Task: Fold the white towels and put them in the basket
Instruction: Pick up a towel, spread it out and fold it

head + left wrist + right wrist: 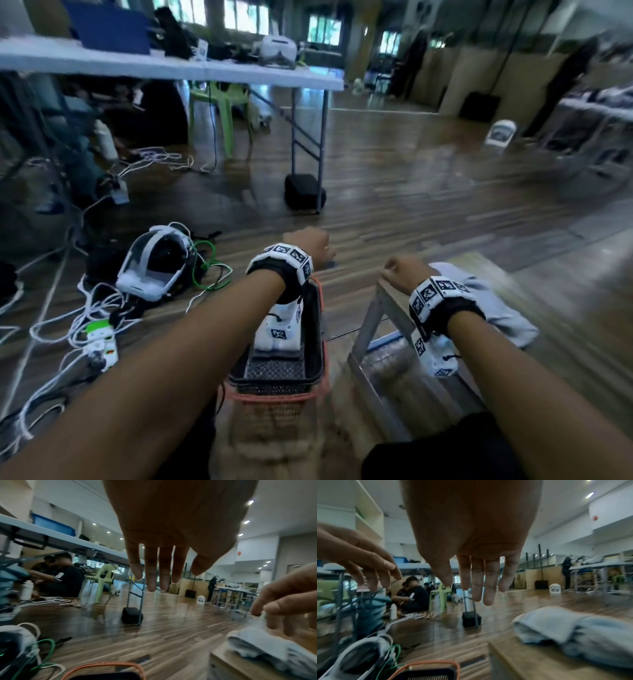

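A bunched white towel (496, 308) (573, 628) (267, 650) lies on a low wooden table (536, 664) at the right. On the floor to its left stands a black mesh basket (277, 370) nested inside an orange one (274, 399), whose orange rim (106, 665) shows at the bottom of the wrist views. My left hand (308, 245) (159, 580) hovers above the basket's far end, fingers hanging straight and holding nothing. My right hand (400, 270) (476, 592) hovers over the table's near-left corner, just left of the towel, fingers straight and empty.
A white headset (154, 267), tangled cables and a power strip (99, 342) lie on the floor at left. Ahead stands a folding table (171, 65) with a black box (305, 195) at its leg and a green chair (219, 99). People sit beyond it (58, 574).
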`<act>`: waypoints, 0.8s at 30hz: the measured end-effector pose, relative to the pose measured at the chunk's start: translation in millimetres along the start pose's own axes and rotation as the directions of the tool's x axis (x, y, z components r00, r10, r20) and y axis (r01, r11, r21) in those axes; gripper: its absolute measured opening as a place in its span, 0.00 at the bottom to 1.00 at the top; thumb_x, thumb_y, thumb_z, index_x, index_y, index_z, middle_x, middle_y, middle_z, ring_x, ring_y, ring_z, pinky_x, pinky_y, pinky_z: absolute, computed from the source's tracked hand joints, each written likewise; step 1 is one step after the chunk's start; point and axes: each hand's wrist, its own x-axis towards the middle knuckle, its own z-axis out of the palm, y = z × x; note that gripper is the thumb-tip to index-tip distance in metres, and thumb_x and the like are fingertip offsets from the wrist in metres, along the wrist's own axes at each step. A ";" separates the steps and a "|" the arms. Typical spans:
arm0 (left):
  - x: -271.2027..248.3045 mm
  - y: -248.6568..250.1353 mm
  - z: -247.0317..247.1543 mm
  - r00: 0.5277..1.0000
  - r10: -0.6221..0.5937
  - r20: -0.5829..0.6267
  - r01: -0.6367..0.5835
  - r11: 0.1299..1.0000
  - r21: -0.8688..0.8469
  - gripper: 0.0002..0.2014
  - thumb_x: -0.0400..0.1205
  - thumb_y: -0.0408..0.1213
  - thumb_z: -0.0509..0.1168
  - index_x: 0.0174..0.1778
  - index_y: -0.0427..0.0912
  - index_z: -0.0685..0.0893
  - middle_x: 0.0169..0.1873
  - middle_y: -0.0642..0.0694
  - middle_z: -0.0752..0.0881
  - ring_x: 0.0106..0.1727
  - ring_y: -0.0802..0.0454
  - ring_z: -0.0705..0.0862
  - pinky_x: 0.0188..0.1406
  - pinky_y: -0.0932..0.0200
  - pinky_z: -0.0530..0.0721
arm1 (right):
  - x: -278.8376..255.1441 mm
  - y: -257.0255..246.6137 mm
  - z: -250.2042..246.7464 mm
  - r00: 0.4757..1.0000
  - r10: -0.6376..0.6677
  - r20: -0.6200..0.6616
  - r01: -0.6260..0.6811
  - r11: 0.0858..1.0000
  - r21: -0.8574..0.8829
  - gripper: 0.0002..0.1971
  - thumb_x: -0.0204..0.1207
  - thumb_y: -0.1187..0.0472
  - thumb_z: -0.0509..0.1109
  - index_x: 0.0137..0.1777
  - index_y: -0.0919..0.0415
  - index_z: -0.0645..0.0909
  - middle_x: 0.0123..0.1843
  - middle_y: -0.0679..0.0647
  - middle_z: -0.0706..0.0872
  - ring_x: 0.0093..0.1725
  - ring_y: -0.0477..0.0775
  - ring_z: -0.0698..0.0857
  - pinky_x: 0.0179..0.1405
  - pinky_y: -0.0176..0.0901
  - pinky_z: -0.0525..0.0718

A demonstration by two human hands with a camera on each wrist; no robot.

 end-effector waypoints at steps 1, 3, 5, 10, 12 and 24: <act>-5.3 14.5 -6.9 1.000 0.029 -0.003 -0.029 1.000 0.000 0.18 0.81 0.52 0.55 0.58 0.45 0.81 0.61 0.39 0.82 0.60 0.39 0.82 0.51 0.51 0.76 | -14.3 10.0 -10.0 1.000 0.009 -0.028 -0.009 1.000 0.003 0.18 0.77 0.48 0.64 0.61 0.57 0.81 0.59 0.58 0.86 0.58 0.60 0.84 0.58 0.52 0.82; -16.9 42.4 -18.1 0.996 0.092 -0.005 -0.092 0.996 -0.001 0.18 0.81 0.51 0.55 0.56 0.44 0.82 0.59 0.39 0.83 0.58 0.39 0.82 0.48 0.53 0.75 | -41.8 29.1 -25.4 0.998 0.031 -0.056 -0.031 1.000 -0.001 0.16 0.75 0.46 0.64 0.56 0.55 0.83 0.53 0.56 0.88 0.54 0.59 0.86 0.54 0.50 0.83; -27.8 67.9 -25.4 0.988 0.153 0.006 -0.153 0.988 0.008 0.18 0.81 0.51 0.56 0.55 0.43 0.82 0.57 0.38 0.83 0.55 0.38 0.83 0.45 0.53 0.76 | -70.9 46.2 -37.9 0.995 0.071 -0.076 -0.072 0.997 -0.004 0.16 0.74 0.45 0.63 0.54 0.52 0.83 0.54 0.55 0.88 0.54 0.59 0.85 0.55 0.49 0.82; -45.8 123.3 -36.7 0.952 0.306 -0.010 -0.306 0.952 0.004 0.20 0.81 0.52 0.56 0.57 0.42 0.82 0.57 0.37 0.84 0.55 0.38 0.83 0.51 0.51 0.79 | -133.7 86.9 -62.1 0.963 0.212 -0.164 -0.209 0.977 0.035 0.16 0.76 0.46 0.64 0.57 0.51 0.83 0.62 0.55 0.85 0.60 0.58 0.82 0.57 0.48 0.79; -50.0 142.6 -35.4 0.935 0.356 -0.006 -0.356 0.935 -0.006 0.20 0.81 0.52 0.56 0.57 0.42 0.82 0.57 0.38 0.84 0.55 0.38 0.84 0.50 0.52 0.79 | -152.1 104.8 -67.8 0.950 0.251 -0.187 -0.248 0.968 0.043 0.15 0.76 0.46 0.64 0.57 0.51 0.83 0.60 0.55 0.86 0.59 0.57 0.83 0.55 0.48 0.80; -39.6 197.9 3.4 0.883 0.468 0.032 -0.466 0.883 -0.045 0.18 0.83 0.47 0.57 0.60 0.39 0.82 0.60 0.39 0.84 0.58 0.40 0.82 0.45 0.58 0.73 | -171.2 169.9 -60.5 0.920 0.338 -0.196 -0.321 0.940 0.116 0.10 0.77 0.48 0.65 0.49 0.52 0.82 0.54 0.53 0.86 0.54 0.56 0.83 0.54 0.50 0.81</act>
